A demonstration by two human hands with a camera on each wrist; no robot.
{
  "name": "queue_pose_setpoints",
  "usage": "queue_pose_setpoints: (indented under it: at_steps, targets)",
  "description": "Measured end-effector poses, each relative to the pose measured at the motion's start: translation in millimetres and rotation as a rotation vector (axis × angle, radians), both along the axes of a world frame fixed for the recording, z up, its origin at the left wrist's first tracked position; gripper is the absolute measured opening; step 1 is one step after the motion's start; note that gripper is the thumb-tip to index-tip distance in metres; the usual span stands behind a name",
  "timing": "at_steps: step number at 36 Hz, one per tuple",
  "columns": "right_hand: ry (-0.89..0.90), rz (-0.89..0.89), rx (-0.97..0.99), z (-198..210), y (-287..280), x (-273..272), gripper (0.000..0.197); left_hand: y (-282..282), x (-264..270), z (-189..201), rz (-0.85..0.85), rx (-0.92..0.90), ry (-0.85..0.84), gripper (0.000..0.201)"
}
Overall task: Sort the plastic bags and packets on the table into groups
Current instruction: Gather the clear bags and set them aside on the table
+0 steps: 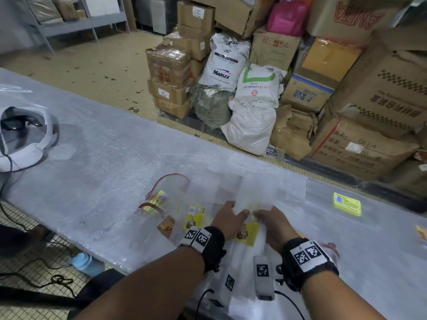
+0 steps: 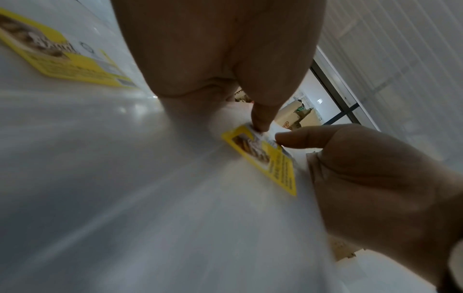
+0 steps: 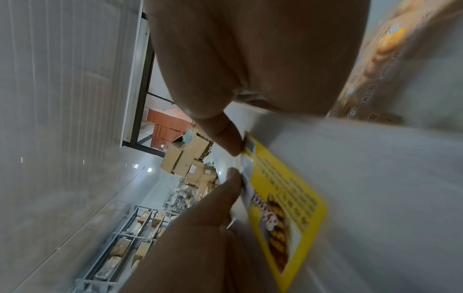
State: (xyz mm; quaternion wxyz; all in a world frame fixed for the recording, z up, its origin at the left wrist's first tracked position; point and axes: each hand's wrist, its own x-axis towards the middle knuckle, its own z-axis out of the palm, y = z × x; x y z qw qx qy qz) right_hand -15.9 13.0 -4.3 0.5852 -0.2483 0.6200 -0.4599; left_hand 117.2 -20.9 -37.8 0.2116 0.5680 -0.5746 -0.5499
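A clear plastic bag with a yellow label (image 1: 246, 230) lies on the grey table (image 1: 104, 158) right in front of me. Both hands pinch its top edge side by side: my left hand (image 1: 240, 213) on the left, my right hand (image 1: 260, 213) on the right. In the left wrist view my left hand (image 2: 260, 126) presses the yellow label (image 2: 265, 158) while my right hand (image 2: 283, 138) meets it. The right wrist view shows my right hand (image 3: 233, 150) and left hand (image 3: 233, 174) both nipping the bag's edge beside the label (image 3: 283, 198).
More bags lie to the left: another yellow-label one (image 1: 195, 217), a brown-label one (image 1: 166, 226), a red-trimmed one (image 1: 159, 197). A yellow packet (image 1: 347, 203) sits to the right. A white headset (image 1: 23, 139) is far left. Boxes and sacks (image 1: 254, 100) stand behind the table.
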Motion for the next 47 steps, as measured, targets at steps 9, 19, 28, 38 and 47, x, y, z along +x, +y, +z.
queue_pose_setpoints:
  at_steps: [9,19,28,38,47]
  targets:
    - [0.041,-0.136,0.07,-8,11,-31,0.027,-8,4,-10,-0.009,0.035,0.038,0.011]
    - [0.015,-0.263,0.051,-7,32,-70,0.026,-24,16,-12,-0.052,-0.048,-0.148,0.005]
    - [-0.01,-0.317,0.028,-7,52,-91,0.025,-8,-37,1,-0.235,0.021,-0.036,0.012]
    - [-0.039,-0.293,-0.026,-8,65,-92,0.025,22,-91,8,-0.412,0.016,-0.056,0.04]
    - [-0.012,-0.27,0.009,-11,72,-109,0.018,31,-98,2,-0.358,-0.027,0.0,0.037]
